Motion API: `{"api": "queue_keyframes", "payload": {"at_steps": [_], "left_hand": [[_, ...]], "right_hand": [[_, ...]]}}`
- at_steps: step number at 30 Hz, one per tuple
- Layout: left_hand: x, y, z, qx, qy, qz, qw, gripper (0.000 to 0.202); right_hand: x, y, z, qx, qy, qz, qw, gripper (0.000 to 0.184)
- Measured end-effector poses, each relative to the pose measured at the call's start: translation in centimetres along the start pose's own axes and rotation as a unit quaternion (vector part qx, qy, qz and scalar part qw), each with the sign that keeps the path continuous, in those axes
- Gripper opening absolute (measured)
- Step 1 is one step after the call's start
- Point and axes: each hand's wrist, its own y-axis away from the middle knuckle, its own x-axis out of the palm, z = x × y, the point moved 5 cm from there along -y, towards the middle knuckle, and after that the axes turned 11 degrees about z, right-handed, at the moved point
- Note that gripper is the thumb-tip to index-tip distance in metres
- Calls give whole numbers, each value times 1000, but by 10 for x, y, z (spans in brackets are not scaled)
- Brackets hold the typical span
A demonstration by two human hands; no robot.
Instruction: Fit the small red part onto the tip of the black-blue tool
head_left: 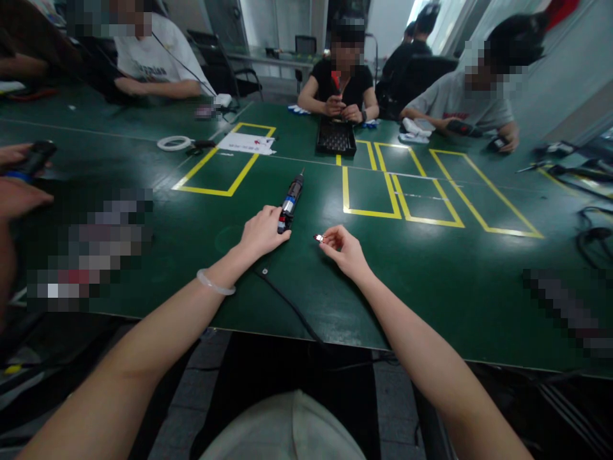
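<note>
My left hand (262,231) rests on the green table (431,275) with its fingers closed round the rear end of a black electric screwdriver (291,199). The tool lies flat, tip pointing away from me, and its cable (287,303) trails back over the near edge. My right hand (342,248) hovers just to the right, pinching a tiny shiny part (318,237) between thumb and fingertips. A pale bangle sits on my left wrist.
Yellow tape rectangles (402,198) mark the table ahead. A black tray (336,137) lies before a person opposite. A white paper sheet (248,143) and a coil of white tubing (174,143) lie at the far left. Several other people sit around the table. Cables (594,239) lie at the right edge.
</note>
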Motion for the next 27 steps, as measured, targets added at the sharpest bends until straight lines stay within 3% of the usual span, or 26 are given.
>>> {"api": "queue_keyframes", "payload": {"at_steps": [9,22,27], "left_hand": [[6,19,-45,74,17,10,997,60],[9,33,-66,120,2,15,993,64],[9,35,-69,128,-17,6,992,64]], "right_hand": [[-3,0,6,3,82,-1,997,16],[2,-4,-4,41,169,32,984,11],[6,-3,0,20,136,40,990,15]]}}
